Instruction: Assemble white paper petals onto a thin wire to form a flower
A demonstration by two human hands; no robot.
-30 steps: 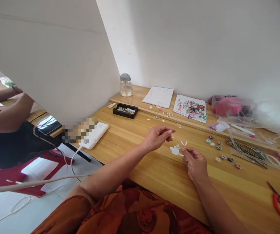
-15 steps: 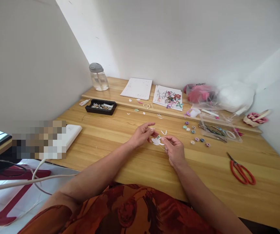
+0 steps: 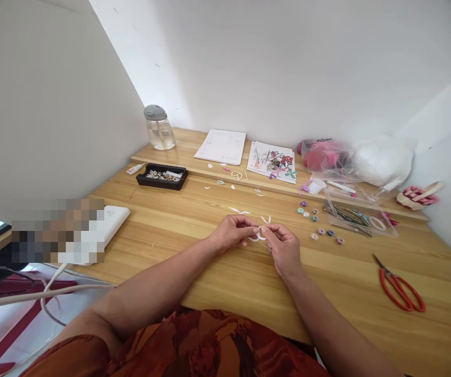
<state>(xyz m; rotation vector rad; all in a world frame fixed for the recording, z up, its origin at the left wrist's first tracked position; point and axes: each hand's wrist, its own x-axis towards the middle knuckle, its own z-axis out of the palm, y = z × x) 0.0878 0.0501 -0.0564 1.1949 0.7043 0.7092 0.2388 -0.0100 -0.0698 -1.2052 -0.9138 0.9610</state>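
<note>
My left hand and my right hand meet over the desk, thumb and fingers of each pinched together. Their fingertips almost touch round a tiny piece that is mostly hidden, too small to name. Just below the fingertips, white petal-shaped cutouts show, partly covered by the fingers. More slim white cutouts lie right behind my hands, and another pair lies behind my left hand.
Red-handled scissors lie at the right. Several small thread bobbins and a clear tool box are beyond my right hand. A black bead tray, a water bottle and a white power strip stand left.
My left hand's raised, spread fingers have come down and closed, meeting my right fingertips. A small greenish piece seen at the fingertips earlier is now hidden. The view has shifted slightly.
</note>
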